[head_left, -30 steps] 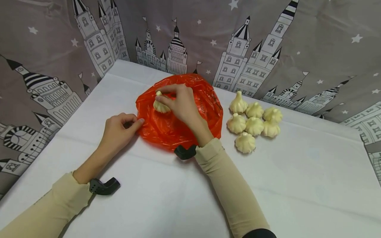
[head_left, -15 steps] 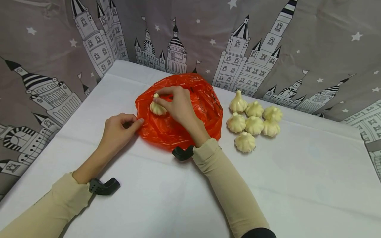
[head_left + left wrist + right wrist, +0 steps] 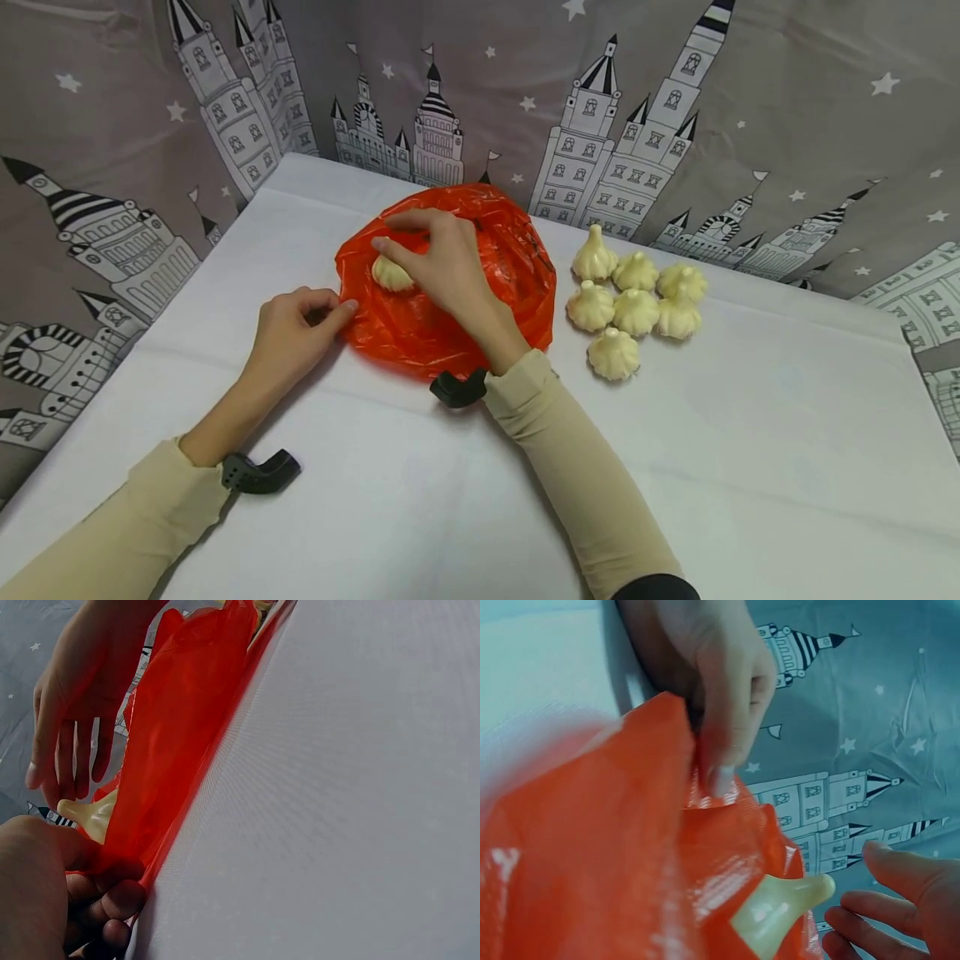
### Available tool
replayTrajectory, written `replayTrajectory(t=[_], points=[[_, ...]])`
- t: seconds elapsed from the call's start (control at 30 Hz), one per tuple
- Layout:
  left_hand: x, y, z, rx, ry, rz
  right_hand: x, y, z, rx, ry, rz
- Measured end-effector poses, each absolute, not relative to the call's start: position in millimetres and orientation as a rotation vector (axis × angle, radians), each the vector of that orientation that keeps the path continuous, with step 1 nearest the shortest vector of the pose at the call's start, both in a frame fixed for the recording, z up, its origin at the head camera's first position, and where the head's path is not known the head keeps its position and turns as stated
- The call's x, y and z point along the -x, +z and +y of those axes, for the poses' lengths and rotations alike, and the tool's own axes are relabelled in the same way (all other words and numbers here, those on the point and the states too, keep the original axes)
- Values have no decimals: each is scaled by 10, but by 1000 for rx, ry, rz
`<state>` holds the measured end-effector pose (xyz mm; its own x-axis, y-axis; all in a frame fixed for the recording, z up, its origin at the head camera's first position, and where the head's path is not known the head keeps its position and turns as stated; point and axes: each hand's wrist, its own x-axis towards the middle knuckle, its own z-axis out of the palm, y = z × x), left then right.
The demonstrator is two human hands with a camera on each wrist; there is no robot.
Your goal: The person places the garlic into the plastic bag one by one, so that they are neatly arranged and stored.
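A red plastic bag [image 3: 427,337] lies spread on the white table, its mouth facing up. My left hand [image 3: 296,333] pinches its left rim between thumb and fingers, as the left wrist view also shows. One garlic bulb [image 3: 392,275] sits inside the bag near that rim, stem up. Over it is my right hand [image 3: 453,271], thumb and fingers spread apart. In the right wrist view a gap separates the right hand's fingers from the bulb's stem [image 3: 810,889], so nothing is held. The bulb's lower part is hidden by the bag in both wrist views.
Several garlic bulbs [image 3: 635,312] stand in a cluster on the white table [image 3: 765,433], right of the bag. A grey cloth [image 3: 480,100] printed with castles and stars hangs behind and to the left. Black wrist cameras [image 3: 258,472] sit on both cuffs.
The right hand has moved slightly left with the garlic bulb, lowered it into the bag, and let it go, its fingers parting from the stem. The left hand keeps pinching the rim.
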<state>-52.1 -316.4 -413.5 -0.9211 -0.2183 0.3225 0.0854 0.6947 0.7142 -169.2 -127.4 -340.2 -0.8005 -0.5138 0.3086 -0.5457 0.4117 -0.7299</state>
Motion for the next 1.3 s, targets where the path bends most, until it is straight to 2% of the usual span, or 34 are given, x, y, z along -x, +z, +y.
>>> replayTrajectory(t=[0.87, 1.3], points=[[530, -4131, -3172, -136, -1084, -2554, 1478, -3247, -808, -917, 1385, -2541], [535, -4152, -3174, -129, -1075, -2549, 1396, -3312, -447, -940, 1323, -2508]])
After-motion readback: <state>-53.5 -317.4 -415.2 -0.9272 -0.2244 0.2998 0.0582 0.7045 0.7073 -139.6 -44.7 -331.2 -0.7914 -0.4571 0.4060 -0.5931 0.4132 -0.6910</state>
